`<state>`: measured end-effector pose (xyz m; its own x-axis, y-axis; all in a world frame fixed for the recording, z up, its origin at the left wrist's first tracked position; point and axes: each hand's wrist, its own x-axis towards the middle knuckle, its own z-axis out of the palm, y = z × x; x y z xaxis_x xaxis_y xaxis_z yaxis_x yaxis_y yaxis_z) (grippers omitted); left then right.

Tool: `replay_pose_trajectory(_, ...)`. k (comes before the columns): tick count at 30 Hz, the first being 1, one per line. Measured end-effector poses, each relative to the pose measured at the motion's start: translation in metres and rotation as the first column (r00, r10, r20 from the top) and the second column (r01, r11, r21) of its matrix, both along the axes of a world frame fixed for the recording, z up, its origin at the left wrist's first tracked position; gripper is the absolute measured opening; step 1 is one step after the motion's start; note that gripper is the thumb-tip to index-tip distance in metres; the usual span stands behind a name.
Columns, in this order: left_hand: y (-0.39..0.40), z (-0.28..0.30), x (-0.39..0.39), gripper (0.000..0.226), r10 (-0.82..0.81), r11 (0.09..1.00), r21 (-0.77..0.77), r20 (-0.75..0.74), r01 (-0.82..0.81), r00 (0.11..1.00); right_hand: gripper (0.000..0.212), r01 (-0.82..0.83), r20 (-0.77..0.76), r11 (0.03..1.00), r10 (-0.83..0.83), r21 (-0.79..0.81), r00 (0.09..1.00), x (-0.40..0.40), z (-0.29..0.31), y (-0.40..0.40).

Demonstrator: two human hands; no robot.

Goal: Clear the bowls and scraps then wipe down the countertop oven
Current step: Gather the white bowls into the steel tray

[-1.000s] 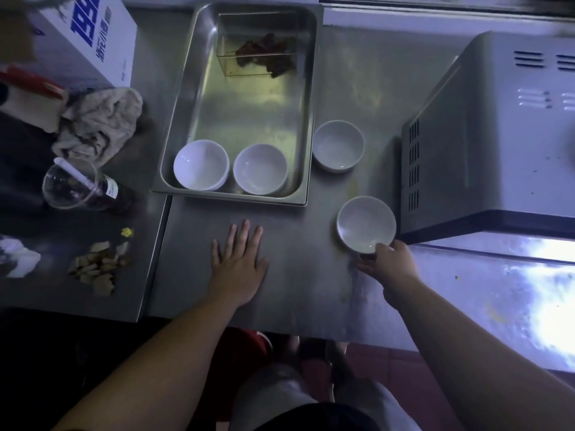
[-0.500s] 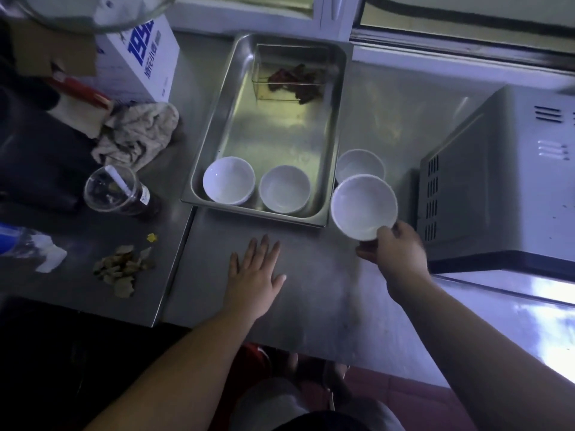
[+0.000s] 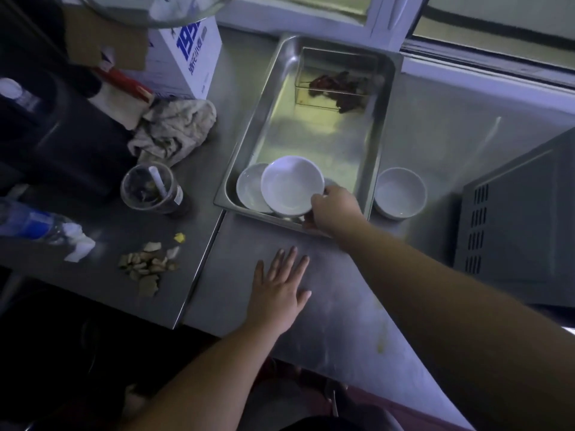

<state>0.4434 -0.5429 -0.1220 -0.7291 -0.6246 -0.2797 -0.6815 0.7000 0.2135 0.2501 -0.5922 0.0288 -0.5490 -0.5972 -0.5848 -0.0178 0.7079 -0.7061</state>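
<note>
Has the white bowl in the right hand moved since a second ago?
Yes. The held bowl has left the counter by the oven and now sits leftward over the steel tray, gripped by the right hand.

We count three white bowls in plain view: one held (image 3: 292, 185), one in the tray (image 3: 250, 188), one outside it (image 3: 399, 192). One tray (image 3: 249, 141), one cup (image 3: 151, 189), one rag (image 3: 174, 130), one oven (image 3: 519, 225), one scrap pile (image 3: 146, 267).
</note>
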Motion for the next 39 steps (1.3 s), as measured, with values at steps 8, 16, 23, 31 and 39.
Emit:
replay_pose_trajectory(8, 0.000, 0.001, -0.001, 0.073, 0.023, 0.999, 0.045, -0.014, -0.023, 1.000, 0.040, -0.114, -0.091, 0.991, 0.121, 0.072, 0.989, 0.009, -0.037, -0.053)
replay_pose_trajectory(16, 0.000, -0.002, 0.000, 0.074, 0.030, 0.998, 0.059, -0.029, -0.029, 0.999, 0.034, -0.157, -0.123, 0.980, 0.172, 0.124, 0.977, 0.022, -0.043, -0.064)
replay_pose_trajectory(23, 0.001, -0.004, 0.002, 0.074, 0.032, 0.998, 0.051, -0.034, -0.031, 0.999, 0.034, -0.230, -0.192, 0.959, 0.260, 0.166, 0.946, 0.023, -0.052, -0.069)
replay_pose_trajectory(31, 0.000, -0.001, 0.001, 0.074, 0.024, 0.999, 0.049, -0.005, -0.024, 1.000, 0.036, -0.209, -0.175, 0.967, 0.233, 0.143, 0.957, 0.013, -0.048, -0.059)
replay_pose_trajectory(39, -0.001, -0.004, 0.002, 0.075, 0.000, 1.000, -0.013, 0.033, 0.000, 0.999, 0.040, -0.038, -0.132, 0.997, 0.046, 0.068, 0.990, -0.031, -0.033, -0.018)
